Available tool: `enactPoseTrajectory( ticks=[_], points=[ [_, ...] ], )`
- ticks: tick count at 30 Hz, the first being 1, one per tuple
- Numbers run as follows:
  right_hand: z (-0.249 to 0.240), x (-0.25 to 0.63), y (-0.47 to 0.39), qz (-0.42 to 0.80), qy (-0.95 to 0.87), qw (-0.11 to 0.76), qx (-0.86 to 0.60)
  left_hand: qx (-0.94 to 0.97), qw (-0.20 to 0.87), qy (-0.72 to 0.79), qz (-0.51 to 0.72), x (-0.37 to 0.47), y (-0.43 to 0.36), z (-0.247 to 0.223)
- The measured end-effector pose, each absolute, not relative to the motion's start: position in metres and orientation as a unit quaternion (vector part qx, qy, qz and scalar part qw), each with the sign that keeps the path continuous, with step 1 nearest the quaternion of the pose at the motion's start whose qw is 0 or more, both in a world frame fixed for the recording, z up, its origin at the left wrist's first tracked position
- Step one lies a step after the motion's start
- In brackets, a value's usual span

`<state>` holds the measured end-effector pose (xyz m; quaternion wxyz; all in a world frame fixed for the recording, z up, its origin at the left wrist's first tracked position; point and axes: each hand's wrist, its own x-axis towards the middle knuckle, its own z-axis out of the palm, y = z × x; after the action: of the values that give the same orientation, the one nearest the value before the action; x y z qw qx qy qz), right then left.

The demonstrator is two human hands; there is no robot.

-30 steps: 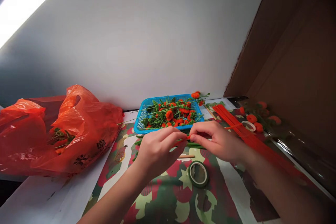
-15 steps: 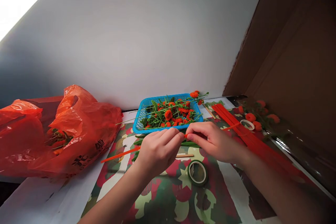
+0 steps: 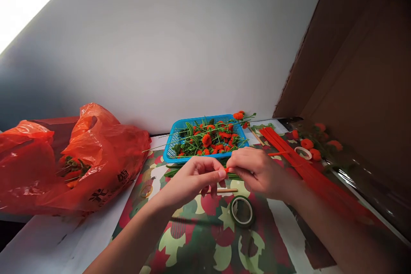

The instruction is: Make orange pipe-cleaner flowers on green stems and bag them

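Between my hands is an orange pipe cleaner (image 3: 227, 170), only a bit of it showing at the fingertips. My left hand (image 3: 195, 177) pinches it between thumb and forefinger, the other fingers curled below. Closed on the same piece, my right hand (image 3: 252, 169) meets the left at the tips. Just behind them sits a blue plastic basket (image 3: 170, 154) of orange fuzzy flowers (image 3: 206, 140) with green stems and leaves. Green pipe cleaners (image 3: 236, 177) lie partly hidden under my hands. A thin wooden stick (image 3: 224, 190) and a roll of green tape (image 3: 242, 211) are nearer me.
A red plastic bag (image 3: 105, 167) holding flowers stands at the left. On the right lie a bundle of orange-red pipe cleaners (image 3: 289, 154), a white tape roll (image 3: 302, 153) and loose orange flowers (image 3: 307, 143). A cardboard panel (image 3: 353, 72) rises at the right, a pale wall behind.
My left hand has turned from a closed, knuckles-up grip to a thumb-and-finger pinch. The long orange end that stuck out to its left no longer shows there.
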<state>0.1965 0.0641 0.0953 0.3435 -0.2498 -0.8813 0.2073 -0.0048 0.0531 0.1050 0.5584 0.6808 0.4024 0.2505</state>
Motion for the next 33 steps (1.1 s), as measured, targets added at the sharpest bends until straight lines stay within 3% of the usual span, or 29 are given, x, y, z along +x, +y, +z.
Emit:
enactPoseTrajectory(
  ticks=[6,10,16,23,33],
  points=[
    [0.102,0.2,0.065,0.401,-0.801,0.269,-0.352,0.873,0.011,0.328,0.36,-0.002,0.048,0.1],
    [0.101,0.201,0.066,0.553,-0.715,0.238,-0.355,0.888,-0.167,0.24,0.354,-0.003,0.048,0.098],
    [0.095,0.196,0.068,0.675,-0.606,0.214,-0.361,0.895,-0.226,0.228,0.31,-0.005,0.048,0.098],
    [0.086,0.19,0.068,0.707,-0.565,0.191,-0.38,0.909,-0.232,0.236,0.255,-0.004,0.05,0.091],
    [0.086,0.191,0.068,0.653,-0.618,0.186,-0.396,0.915,-0.087,0.289,0.266,-0.004,0.055,0.087]
  ],
)
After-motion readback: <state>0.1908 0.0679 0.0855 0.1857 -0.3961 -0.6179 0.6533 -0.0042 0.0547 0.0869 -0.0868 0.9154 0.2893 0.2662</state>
